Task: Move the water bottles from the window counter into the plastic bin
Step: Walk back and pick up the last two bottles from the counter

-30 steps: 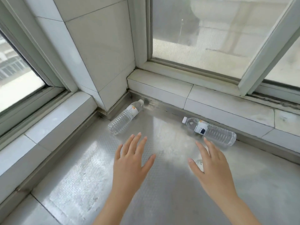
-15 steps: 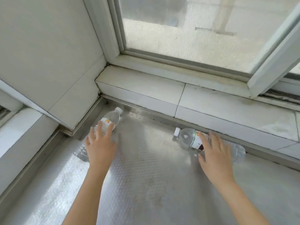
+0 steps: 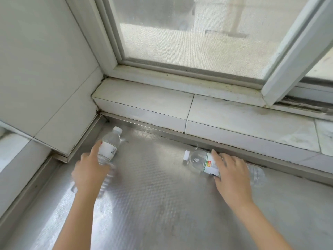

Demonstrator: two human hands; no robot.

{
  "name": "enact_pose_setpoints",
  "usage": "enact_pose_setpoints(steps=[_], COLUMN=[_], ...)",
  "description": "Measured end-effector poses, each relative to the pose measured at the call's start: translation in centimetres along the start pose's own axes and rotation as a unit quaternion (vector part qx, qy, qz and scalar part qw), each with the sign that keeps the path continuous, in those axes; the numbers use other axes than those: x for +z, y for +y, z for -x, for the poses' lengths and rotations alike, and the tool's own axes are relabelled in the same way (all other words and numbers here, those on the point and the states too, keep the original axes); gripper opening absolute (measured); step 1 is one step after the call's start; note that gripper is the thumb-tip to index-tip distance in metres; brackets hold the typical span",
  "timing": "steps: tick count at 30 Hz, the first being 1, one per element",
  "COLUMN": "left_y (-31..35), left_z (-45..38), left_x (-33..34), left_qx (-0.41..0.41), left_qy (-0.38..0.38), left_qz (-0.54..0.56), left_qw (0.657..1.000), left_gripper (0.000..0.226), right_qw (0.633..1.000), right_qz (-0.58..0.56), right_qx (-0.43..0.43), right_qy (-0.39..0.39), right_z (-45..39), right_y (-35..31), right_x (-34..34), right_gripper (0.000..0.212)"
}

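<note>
Two clear plastic water bottles with white caps lie on their sides on the patterned metal counter (image 3: pixel 162 204). The left bottle (image 3: pixel 110 148) points its cap toward the corner; my left hand (image 3: pixel 88 174) covers its lower body, fingers curled around it and index finger along the label. The right bottle (image 3: pixel 200 159) lies against the counter's back rim, cap to the left. My right hand (image 3: pixel 232 177) rests over its middle, fingers on the far side and thumb on the near side. No plastic bin is in view.
A white tiled ledge (image 3: pixel 234 120) runs behind the counter under a window with a mesh screen (image 3: pixel 198 42). A tiled wall column (image 3: pixel 45 78) juts in at the left, forming a corner by the left bottle.
Both hands moved forward from hovering over the counter onto the bottles and closed around them. The view came closer to the corner.
</note>
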State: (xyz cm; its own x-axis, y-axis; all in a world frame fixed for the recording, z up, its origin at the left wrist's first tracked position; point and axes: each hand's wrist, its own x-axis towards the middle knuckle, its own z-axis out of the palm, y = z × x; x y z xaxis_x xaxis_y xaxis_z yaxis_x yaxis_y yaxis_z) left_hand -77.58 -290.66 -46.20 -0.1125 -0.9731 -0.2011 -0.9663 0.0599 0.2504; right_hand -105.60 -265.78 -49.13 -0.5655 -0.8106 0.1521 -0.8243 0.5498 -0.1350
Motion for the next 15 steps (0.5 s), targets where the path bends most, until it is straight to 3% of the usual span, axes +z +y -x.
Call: enact_pose_setpoints(steps=[6, 10, 12, 15], left_y=[0.0, 0.7, 1.2, 1.6], left_z=[6.6, 11.5, 14.1, 17.8], left_x=[-0.6, -1.7, -2.4, -4.0], left_qx=[-0.006, -0.02, -0.015, 0.0], left_qy=[-0.035, -0.062, -0.072, -0.081], left_qz=[0.191, 0.365, 0.421, 0.471], left_qw=[0.981, 0.929, 0.904, 0.878], left_gripper=[0.085, 0.087, 0.085, 0.086], right_qw=[0.998, 0.984, 0.959, 0.891], right_qz=[-0.032, -0.133, -0.243, -0.413], right_qx=[0.027, 0.068, 0.107, 0.165], right_qy=[-0.043, -0.097, -0.098, -0.093], right_z=[0.3, 2.5, 4.2, 7.4], right_y=[-1.1, -3.2, -3.9, -4.4], right_x=[-1.6, -5.1, -7.0, -9.5], right_gripper=[0.082, 0.07, 0.071, 0.082])
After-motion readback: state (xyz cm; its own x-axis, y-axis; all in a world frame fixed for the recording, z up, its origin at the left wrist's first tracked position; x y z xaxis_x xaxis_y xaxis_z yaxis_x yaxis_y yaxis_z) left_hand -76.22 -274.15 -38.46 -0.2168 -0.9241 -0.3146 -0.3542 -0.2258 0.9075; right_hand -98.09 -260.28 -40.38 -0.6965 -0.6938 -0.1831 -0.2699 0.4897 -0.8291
